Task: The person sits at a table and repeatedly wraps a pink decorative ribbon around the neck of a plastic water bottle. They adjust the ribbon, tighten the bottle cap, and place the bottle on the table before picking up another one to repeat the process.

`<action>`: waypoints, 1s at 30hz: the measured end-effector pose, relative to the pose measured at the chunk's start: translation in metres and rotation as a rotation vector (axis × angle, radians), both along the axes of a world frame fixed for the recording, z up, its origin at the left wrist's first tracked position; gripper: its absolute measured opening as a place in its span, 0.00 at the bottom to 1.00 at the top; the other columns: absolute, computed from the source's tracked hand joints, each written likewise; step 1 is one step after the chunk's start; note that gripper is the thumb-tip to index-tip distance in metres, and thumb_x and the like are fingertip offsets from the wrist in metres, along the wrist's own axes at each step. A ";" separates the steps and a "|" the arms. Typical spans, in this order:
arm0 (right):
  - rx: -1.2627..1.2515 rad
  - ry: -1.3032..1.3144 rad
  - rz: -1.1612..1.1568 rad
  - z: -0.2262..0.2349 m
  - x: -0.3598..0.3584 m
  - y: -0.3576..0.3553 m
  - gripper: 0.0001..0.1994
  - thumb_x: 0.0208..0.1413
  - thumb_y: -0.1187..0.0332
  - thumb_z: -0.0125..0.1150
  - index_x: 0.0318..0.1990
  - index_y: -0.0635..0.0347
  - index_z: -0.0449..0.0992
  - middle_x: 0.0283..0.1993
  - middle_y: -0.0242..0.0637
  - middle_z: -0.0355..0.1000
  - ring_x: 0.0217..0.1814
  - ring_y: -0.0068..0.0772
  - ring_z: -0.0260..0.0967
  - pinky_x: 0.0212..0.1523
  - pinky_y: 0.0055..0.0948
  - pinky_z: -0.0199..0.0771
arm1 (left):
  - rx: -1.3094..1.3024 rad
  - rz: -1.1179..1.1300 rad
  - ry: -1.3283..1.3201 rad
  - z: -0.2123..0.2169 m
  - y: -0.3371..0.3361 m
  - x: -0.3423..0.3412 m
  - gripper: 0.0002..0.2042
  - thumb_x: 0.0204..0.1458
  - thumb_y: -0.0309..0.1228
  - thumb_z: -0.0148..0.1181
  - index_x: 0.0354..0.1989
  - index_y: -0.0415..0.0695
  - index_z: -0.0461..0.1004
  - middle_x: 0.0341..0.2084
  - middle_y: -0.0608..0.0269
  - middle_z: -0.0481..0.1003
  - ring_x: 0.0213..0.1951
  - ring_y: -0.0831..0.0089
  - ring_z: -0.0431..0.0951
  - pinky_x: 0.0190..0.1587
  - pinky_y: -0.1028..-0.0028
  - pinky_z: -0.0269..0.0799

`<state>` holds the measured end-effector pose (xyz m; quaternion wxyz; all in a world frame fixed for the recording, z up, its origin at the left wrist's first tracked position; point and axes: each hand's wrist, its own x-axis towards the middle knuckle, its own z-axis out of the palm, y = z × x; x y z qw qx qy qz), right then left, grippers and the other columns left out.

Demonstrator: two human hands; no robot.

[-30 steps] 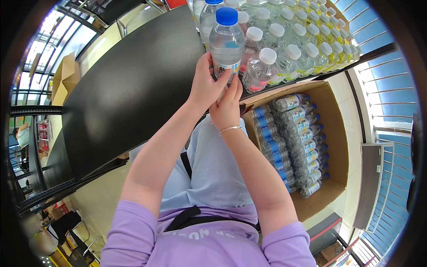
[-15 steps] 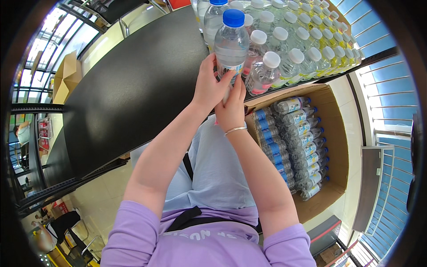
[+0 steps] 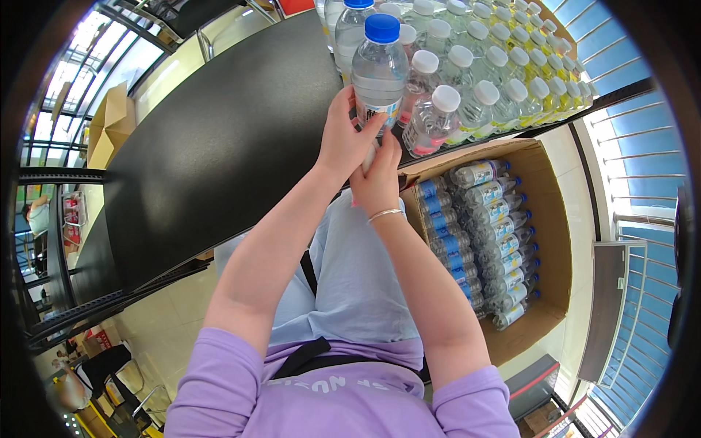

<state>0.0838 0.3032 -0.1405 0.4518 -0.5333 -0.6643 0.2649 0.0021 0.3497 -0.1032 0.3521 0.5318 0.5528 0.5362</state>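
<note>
At the table's near edge stands a clear plastic water bottle (image 3: 380, 69) with a blue cap and a printed label. My left hand (image 3: 345, 139) is wrapped round its lower part, thumb across the label. Just below it, my right hand (image 3: 380, 171) has its fingers curled close to the bottle's base. Something whitish shows between the two hands, and a bit of pink sticks out beside the right palm; what it is, I cannot make out. Close by on the right are white-capped bottles with pink labels (image 3: 432, 120). Another blue-capped bottle (image 3: 352, 33) stands behind.
The black table (image 3: 219, 131) curves away to the left. Rows of white-capped bottles (image 3: 504, 73) fill its right end. Below them, an open cardboard box (image 3: 555, 241) holds stacked bottles lying down (image 3: 504, 233). Another carton (image 3: 111, 128) stands at far left; people sit farther off.
The fingers of my right hand have drawn down slightly, away from the bottle's label. My left hand and the bottle have hardly moved.
</note>
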 end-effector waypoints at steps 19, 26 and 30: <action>-0.038 0.155 0.186 0.043 -0.002 -0.021 0.17 0.49 0.62 0.51 0.46 0.58 0.68 0.50 0.41 0.63 0.49 0.45 0.60 0.54 0.37 0.51 | -0.392 -0.174 -0.505 -0.004 -0.072 -0.036 0.10 0.58 0.33 0.43 0.43 0.41 0.64 0.31 0.65 0.70 0.33 0.80 0.71 0.35 0.79 0.70; -0.726 0.346 0.442 0.053 0.037 -0.012 0.25 0.46 0.60 0.58 0.49 0.67 0.66 0.43 0.41 0.66 0.40 0.27 0.67 0.41 0.24 0.67 | -0.285 -0.185 -0.158 0.000 -0.087 -0.034 0.07 0.46 0.24 0.57 0.32 0.39 0.66 0.23 0.70 0.68 0.27 0.84 0.68 0.31 0.83 0.65; -0.859 0.190 0.830 0.046 0.076 0.007 0.21 0.43 0.65 0.57 0.47 0.62 0.68 0.36 0.35 0.70 0.38 0.24 0.66 0.42 0.22 0.66 | -0.303 -0.322 0.103 0.015 -0.088 -0.018 0.07 0.44 0.23 0.59 0.29 0.39 0.67 0.22 0.70 0.68 0.26 0.84 0.67 0.31 0.83 0.64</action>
